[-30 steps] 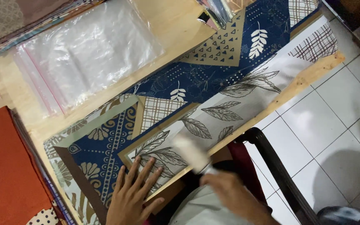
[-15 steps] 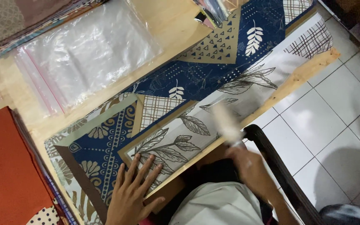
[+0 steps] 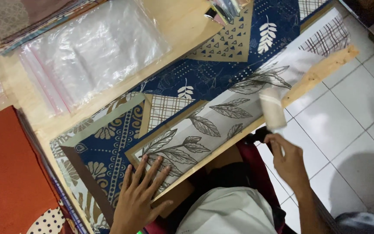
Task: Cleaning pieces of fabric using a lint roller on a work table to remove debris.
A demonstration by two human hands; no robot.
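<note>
Here, white lint roller on patterned cloth.

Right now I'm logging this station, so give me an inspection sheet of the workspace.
Surface: wooden table, largely covered.
Job's things: patterned blue cloth spread flat; white lint roller at its near edge.
Clutter: clear plastic bags; orange fabric; folded fabric stack.
Grippers: left hand flat on the cloth, fingers spread; right hand grips the roller's handle.
Cables: nothing seen.
Surroundings: white tiled floor; dark chair frame under the person.
</note>
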